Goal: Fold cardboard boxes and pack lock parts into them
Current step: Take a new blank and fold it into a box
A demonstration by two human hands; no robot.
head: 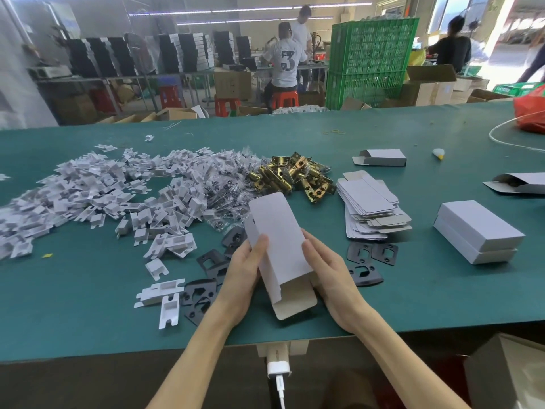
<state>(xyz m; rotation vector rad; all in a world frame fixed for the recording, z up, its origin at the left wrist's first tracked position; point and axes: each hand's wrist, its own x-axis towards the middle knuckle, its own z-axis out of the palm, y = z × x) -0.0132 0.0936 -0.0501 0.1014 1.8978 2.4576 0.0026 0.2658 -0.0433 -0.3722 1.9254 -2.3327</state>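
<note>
Left hand, right hand: curled grip

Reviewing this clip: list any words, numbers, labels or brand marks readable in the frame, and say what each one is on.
"3": large numeral on the back of the white shirt of the seated person in the background.
White adapter under the table edge: a small marking, too small to read.
Green crate at far right: white print, too blurred to read.
Held box and flat blanks: no print visible.

Shows matt white card, raw grey-brown inside, on the box, glossy brass-toned metal on the latches, matt black plates, crinkly clear plastic bags, dull green felt-like tabletop.
</note>
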